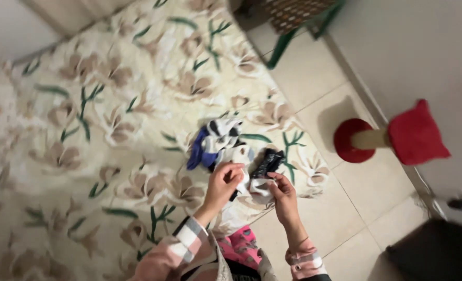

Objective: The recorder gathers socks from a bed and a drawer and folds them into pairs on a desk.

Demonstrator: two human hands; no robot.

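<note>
Sleeves: pink-and-white plaid cuffs (pixel 189 237) at the bottom edge, nearest the camera.
Left hand: left hand (pixel 225 182) with fingers curled closed on the upper edge of a white sock with black patches (pixel 244 165).
Right hand: right hand (pixel 283 195) pinching the lower end of that sock (only the fingertips grip it).
Sock position: held between both hands, just above the near edge of the bed.
Pile: blue sock (pixel 197 151), black-and-white striped sock (pixel 221 130) and black sock (pixel 268 161) lying close together on the cream bedspread with beige flowers and green stems (pixel 85 130), just beyond the hands.
Floor: pale tiled floor (pixel 319 88) to the right.
Stand: red-based post with a red cushion top (pixel 392 138) beside the wall.
Chair: green-legged wicker chair (pixel 293 21) at the top.
</note>
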